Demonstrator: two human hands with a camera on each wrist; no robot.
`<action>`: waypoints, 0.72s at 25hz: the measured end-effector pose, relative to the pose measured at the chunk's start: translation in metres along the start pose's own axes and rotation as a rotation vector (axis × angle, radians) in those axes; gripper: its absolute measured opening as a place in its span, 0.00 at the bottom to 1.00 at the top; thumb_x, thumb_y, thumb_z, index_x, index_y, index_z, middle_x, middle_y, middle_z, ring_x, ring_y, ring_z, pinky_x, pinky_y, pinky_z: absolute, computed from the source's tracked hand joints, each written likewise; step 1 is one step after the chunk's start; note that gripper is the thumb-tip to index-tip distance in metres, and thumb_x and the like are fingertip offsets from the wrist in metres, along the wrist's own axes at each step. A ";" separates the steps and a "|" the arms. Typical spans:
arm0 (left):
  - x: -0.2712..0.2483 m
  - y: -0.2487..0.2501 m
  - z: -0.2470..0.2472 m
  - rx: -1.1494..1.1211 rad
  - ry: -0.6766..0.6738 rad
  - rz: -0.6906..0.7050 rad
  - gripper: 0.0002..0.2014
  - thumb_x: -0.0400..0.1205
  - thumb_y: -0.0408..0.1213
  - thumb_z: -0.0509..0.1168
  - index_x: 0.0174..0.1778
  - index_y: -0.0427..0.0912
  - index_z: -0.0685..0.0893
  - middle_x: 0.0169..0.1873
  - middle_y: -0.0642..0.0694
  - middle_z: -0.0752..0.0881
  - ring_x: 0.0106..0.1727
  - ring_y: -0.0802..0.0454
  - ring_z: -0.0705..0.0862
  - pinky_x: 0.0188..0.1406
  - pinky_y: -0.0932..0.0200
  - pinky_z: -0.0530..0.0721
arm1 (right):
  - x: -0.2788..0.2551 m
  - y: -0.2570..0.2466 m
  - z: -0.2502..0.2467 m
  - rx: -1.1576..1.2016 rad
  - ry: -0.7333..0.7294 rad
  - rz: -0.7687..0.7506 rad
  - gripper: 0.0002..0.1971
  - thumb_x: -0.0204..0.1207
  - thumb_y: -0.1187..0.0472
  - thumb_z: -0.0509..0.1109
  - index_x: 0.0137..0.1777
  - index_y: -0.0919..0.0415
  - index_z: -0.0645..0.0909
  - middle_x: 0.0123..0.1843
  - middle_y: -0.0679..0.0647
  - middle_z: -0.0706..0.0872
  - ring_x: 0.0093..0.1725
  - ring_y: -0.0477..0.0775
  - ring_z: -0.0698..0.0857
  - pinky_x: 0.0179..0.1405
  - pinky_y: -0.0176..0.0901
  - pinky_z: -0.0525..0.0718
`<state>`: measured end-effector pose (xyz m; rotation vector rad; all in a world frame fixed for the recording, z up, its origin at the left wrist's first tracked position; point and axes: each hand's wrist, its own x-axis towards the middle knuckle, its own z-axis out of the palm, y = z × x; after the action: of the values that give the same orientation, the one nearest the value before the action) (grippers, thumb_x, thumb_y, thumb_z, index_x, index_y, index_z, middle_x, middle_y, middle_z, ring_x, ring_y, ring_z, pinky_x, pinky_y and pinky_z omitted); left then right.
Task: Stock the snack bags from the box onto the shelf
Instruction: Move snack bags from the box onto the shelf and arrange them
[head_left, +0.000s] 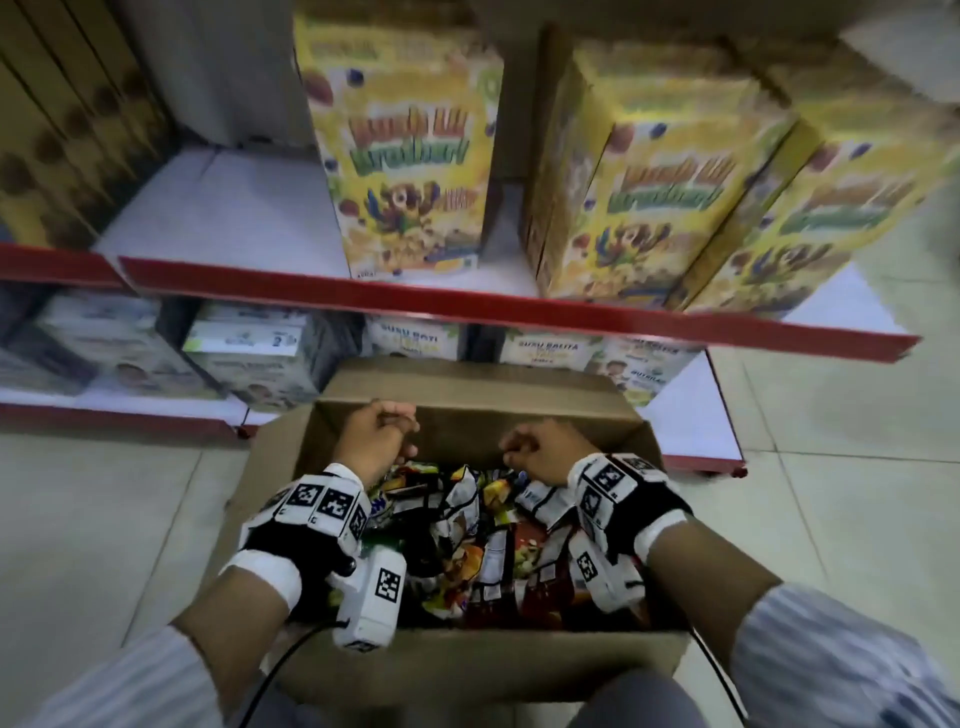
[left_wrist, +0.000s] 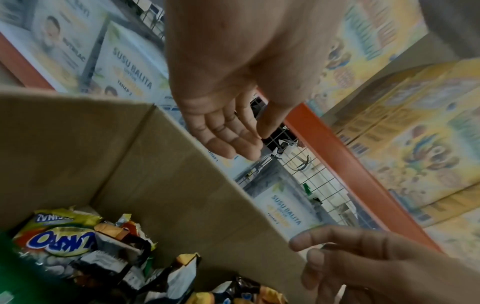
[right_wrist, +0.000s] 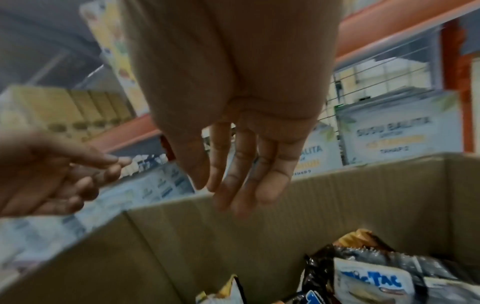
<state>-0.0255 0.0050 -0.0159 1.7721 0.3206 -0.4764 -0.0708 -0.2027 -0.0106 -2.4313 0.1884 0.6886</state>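
Both hands hover empty over the open box (head_left: 467, 387), left hand (head_left: 376, 436) and right hand (head_left: 540, 449) with fingers loose. The snack bags (head_left: 467, 540) lie jumbled inside. Best to take a top bag by its body, then set it upright on the shelf (head_left: 218, 208).

A shop aisle: red-edged shelves (head_left: 467, 306) carry rows of identical yellow cereal boxes (head_left: 410, 156) above milk-formula cartons (head_left: 249, 358), with a tiled floor (head_left: 831, 493) in front.

Both hands — left hand (head_left: 375, 435), right hand (head_left: 540, 451) — hover empty over snack bags (head_left: 467, 540) in the box (head_left: 467, 387).
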 end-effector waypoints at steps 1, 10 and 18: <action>0.010 -0.011 0.001 -0.005 0.001 -0.007 0.07 0.84 0.25 0.59 0.47 0.40 0.79 0.35 0.47 0.82 0.14 0.64 0.78 0.15 0.72 0.74 | 0.015 0.001 0.010 -0.096 -0.067 -0.015 0.16 0.77 0.59 0.71 0.64 0.56 0.82 0.62 0.56 0.86 0.62 0.55 0.83 0.60 0.40 0.77; 0.060 -0.096 -0.003 -0.089 0.007 0.006 0.07 0.84 0.25 0.58 0.54 0.38 0.78 0.34 0.45 0.81 0.14 0.65 0.79 0.15 0.72 0.74 | 0.102 0.029 0.113 -0.283 -0.270 -0.166 0.26 0.78 0.55 0.68 0.76 0.54 0.71 0.73 0.59 0.77 0.67 0.61 0.78 0.54 0.40 0.74; 0.029 -0.057 -0.015 0.069 -0.168 -0.065 0.20 0.86 0.50 0.54 0.42 0.37 0.81 0.27 0.47 0.89 0.20 0.60 0.84 0.27 0.64 0.76 | 0.056 0.021 0.059 0.554 0.308 -0.042 0.20 0.63 0.50 0.82 0.47 0.54 0.77 0.46 0.54 0.85 0.43 0.52 0.83 0.42 0.39 0.79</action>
<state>-0.0235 0.0331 -0.0754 1.7794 0.2464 -0.6851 -0.0540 -0.1835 -0.0907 -1.9804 0.3928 0.1964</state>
